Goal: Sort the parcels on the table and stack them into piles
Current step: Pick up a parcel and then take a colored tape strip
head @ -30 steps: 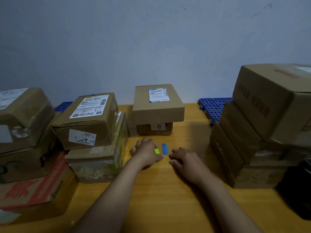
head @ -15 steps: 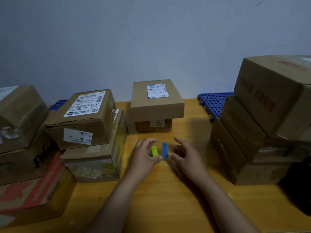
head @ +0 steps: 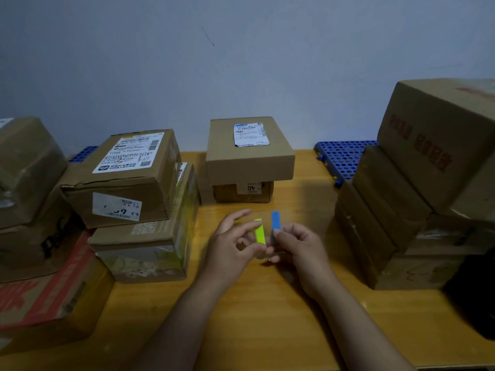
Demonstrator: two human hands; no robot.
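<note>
I see left hand (head: 233,245) fingers pinching a yellow-green tab (head: 259,232), right hand (head: 302,245) fingers curled round a blue tab (head: 276,222), over mid counter (head: 267,317). Parcels stacked: left piles (head: 126,183), far-centre pile (head: 249,159), right pile (head: 417,183).

A plain blue-grey wall (head: 241,62) fills the upper half of the scene, with 1 short dark scratch (head: 208,36) near the top centre. At its foot on the right lies a bright blue plastic panel (head: 342,159) pierced with round holes. A second blue grid piece (head: 85,153) peeks out far left. In the middle, 2 small flat strips stand upright just beside each other: a yellow-green strip (head: 259,234) on the left and a blue strip (head: 276,222) on the right. A black object (head: 474,290), too dark to identify, sits at the right edge.
</note>
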